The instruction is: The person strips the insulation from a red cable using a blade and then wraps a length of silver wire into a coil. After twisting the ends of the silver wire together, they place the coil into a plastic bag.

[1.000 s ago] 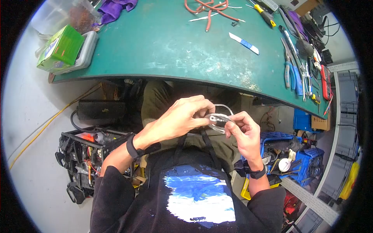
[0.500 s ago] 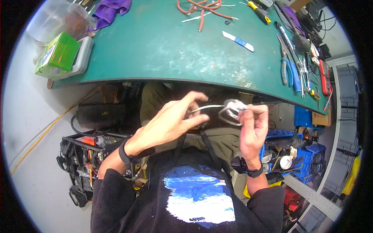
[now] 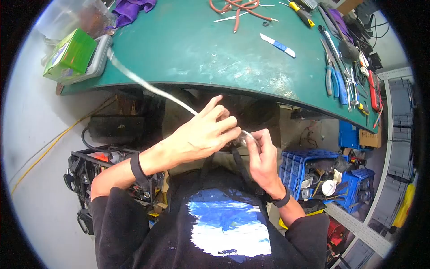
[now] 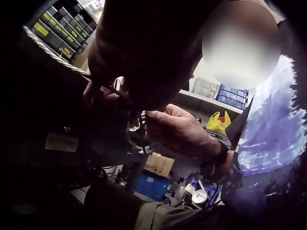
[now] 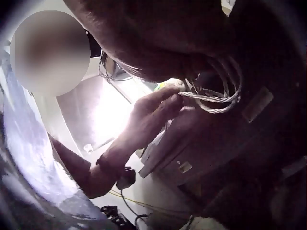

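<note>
A silvery braided wire runs between my two hands, below the front edge of the green workbench (image 3: 188, 49). My left hand (image 3: 210, 130) pinches the wire (image 5: 216, 98) where it meets a small coil; its index finger points upward. My right hand (image 3: 262, 154) grips the coil (image 3: 244, 138) from below, thumb and fingers curled round it. A long loose strand (image 3: 148, 87) stretches, blurred, from the hands up and left across the bench edge. In the left wrist view the right hand (image 4: 177, 129) is seen closed, with most of the wire in shadow.
On the bench lie a green box (image 3: 69, 54), a purple cloth (image 3: 134, 9), red cable (image 3: 237, 9), a blue-and-white blade (image 3: 277, 45) and pliers (image 3: 333, 74). Blue crates (image 3: 304, 170) stand at my right, black equipment (image 3: 98, 175) at my left on the floor.
My right hand has dropped from its raised position back beside the left hand. A long strand of wire now trails out to the upper left.
</note>
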`<state>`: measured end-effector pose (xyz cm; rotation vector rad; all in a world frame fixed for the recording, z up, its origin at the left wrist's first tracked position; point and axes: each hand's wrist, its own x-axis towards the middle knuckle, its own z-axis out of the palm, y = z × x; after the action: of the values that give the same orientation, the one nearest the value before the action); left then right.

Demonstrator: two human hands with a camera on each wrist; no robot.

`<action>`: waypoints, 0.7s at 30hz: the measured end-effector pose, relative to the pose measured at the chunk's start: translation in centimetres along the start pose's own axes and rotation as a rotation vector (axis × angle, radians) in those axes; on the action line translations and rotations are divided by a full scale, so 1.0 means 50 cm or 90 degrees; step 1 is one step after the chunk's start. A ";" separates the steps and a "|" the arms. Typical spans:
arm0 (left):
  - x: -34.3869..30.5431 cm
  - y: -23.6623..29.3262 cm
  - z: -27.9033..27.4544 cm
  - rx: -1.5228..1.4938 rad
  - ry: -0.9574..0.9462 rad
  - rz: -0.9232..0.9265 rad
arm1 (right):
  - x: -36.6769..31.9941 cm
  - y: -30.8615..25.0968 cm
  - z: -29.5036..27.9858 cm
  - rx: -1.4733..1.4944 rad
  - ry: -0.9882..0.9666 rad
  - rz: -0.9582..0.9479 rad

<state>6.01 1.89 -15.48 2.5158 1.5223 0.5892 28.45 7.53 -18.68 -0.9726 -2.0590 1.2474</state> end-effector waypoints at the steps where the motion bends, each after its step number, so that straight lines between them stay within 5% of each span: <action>1: 0.000 -0.001 -0.001 0.039 0.004 0.035 | 0.000 0.008 -0.001 0.096 -0.014 0.075; 6: -0.017 0.015 0.012 0.164 0.141 0.015 | 0.005 0.021 -0.022 0.428 -0.122 0.222; 9: -0.004 0.043 0.015 0.237 0.208 -0.028 | 0.011 0.022 -0.019 0.468 -0.127 0.244; 13: 0.005 0.049 0.010 -0.079 0.116 -0.168 | 0.012 0.029 -0.018 0.490 -0.151 0.244; 14: 0.006 0.068 0.002 -0.263 0.103 -0.283 | 0.011 0.031 -0.020 0.491 -0.151 0.245; 16: 0.002 0.078 0.027 -0.345 0.232 -0.297 | 0.008 0.033 -0.022 0.516 -0.155 0.235; 18: -0.003 0.096 0.053 -0.680 0.229 -0.407 | 0.006 0.020 -0.023 0.516 -0.138 0.238; 21: -0.010 0.114 0.053 -0.706 0.207 -0.421 | 0.011 -0.028 -0.028 0.518 -0.136 0.222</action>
<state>11.53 -1.04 -16.22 1.0693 1.3838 1.2711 28.72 8.27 -16.80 -0.8249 -1.2985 2.1990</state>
